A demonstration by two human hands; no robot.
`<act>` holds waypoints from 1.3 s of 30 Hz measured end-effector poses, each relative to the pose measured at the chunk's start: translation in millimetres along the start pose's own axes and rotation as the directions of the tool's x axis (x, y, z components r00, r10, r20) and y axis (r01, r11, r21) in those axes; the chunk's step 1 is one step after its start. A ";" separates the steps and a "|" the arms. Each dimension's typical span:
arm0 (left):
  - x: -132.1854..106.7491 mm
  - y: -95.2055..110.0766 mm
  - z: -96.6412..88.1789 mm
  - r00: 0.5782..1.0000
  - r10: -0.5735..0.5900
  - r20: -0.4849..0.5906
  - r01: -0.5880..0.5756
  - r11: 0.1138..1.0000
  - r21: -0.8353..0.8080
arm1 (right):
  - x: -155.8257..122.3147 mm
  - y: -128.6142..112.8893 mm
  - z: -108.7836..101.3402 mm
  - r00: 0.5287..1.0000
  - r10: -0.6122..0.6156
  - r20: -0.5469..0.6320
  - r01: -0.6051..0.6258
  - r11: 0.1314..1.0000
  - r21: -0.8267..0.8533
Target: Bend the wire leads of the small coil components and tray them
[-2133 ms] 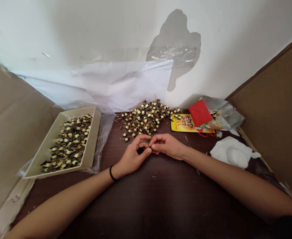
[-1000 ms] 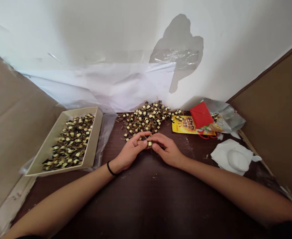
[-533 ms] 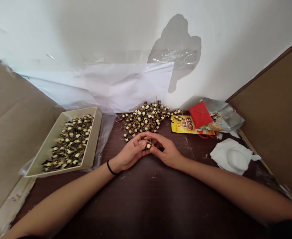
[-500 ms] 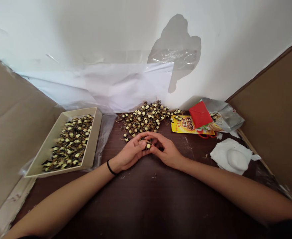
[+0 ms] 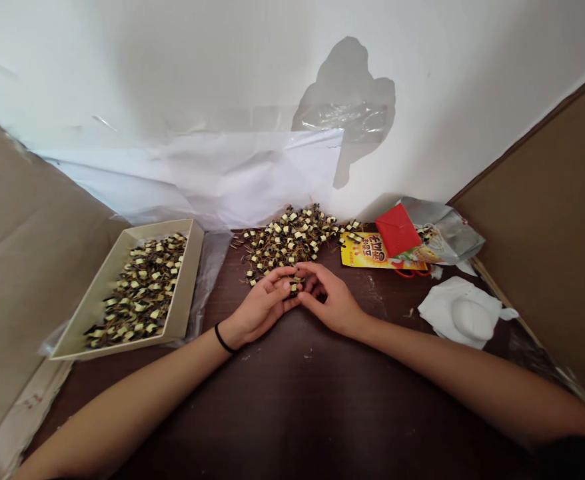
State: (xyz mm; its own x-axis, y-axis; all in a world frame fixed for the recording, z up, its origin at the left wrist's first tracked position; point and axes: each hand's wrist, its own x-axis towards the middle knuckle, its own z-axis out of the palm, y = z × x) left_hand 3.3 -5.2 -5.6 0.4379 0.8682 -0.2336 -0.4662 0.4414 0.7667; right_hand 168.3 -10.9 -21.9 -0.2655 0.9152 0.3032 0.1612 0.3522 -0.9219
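Small black-and-pale-yellow component (image 5: 293,287) with thin wires in the bare left-hand grip (image 5: 262,307)
The bare right-hand grip (image 5: 336,305) curves just beside it above the dark brown counter (image 5: 302,400); behind lies a loose heap of similar pieces (image 5: 292,233), at left a shallow beige rectangular tray (image 5: 185,293) of more, at right a yellow printed packet (image 5: 356,251).

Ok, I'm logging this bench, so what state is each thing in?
Left hand: pinching a part
Right hand: curved beside it, grip unclear
Part: held
Pile: loose, heaped
Tray: open, holding many parts
Packet: lying down, partly covered
Red piece: lying over the packet
White sheet: crumpled
Band: worn on left wrist
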 end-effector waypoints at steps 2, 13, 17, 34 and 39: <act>0.3 -0.4 0.3 1.000 0.017 -0.010 -0.016 1.000 0.006 | -0.4 -1.1 -0.8 0.999 -0.039 -0.029 0.039 0.999 -0.007; 0.8 -3.7 -0.1 0.998 0.047 -0.029 -0.044 0.996 0.083 | -2.6 -6.5 -4.0 0.964 -0.238 -0.122 0.220 0.965 -0.145; 0.4 -3.7 0.7 0.998 0.045 -0.042 -0.042 0.996 0.078 | -2.4 -8.4 -4.4 0.957 -0.264 -0.121 0.243 0.956 -0.162; 0.6 -2.5 1.5 1.000 0.003 -0.021 -0.003 1.000 0.010 | 2.7 -7.4 -10.1 0.914 -0.405 -0.018 0.387 0.885 -0.259; 1.2 -0.5 2.0 1.000 -0.017 -0.025 0.016 1.000 -0.008 | 0.5 -6.0 -8.0 0.908 -0.417 -0.042 0.389 0.877 -0.282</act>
State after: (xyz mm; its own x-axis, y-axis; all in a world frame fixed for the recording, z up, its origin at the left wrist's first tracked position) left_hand 5.6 -4.9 -5.1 0.4258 0.8662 -0.2614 -0.4651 0.4574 0.7580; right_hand 174.8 -10.9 -14.3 -0.2680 0.6927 0.6696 0.3064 0.7202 -0.6225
